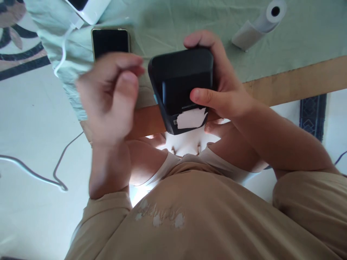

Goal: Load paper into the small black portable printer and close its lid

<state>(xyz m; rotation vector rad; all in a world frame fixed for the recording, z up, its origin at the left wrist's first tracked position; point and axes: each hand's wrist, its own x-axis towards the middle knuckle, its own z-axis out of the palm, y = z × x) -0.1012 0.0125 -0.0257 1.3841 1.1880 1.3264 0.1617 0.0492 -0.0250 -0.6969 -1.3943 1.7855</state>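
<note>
My right hand (221,77) grips a black handheld device (181,77) by its right side, with the thumb across its face and the fingers behind its far edge. The device is boxy with rounded corners, tilted over the table's near edge. A torn white label (192,118) is stuck on its lower end, below small lettering that I cannot read. Just left of the device, my left hand (112,94) is raised with its fingers curled and the thumb near the index finger. It is blurred by motion, and whatever it may hold is hidden. It does not touch the device.
A phone (110,41) with a dark screen lies on the green tablecloth (168,25), partly behind my left hand. A white device (90,11) with a cable (64,50) sits at the far left. A white paper roll (267,21) lies at the far right. The table's wooden edge (295,77) runs near my knees.
</note>
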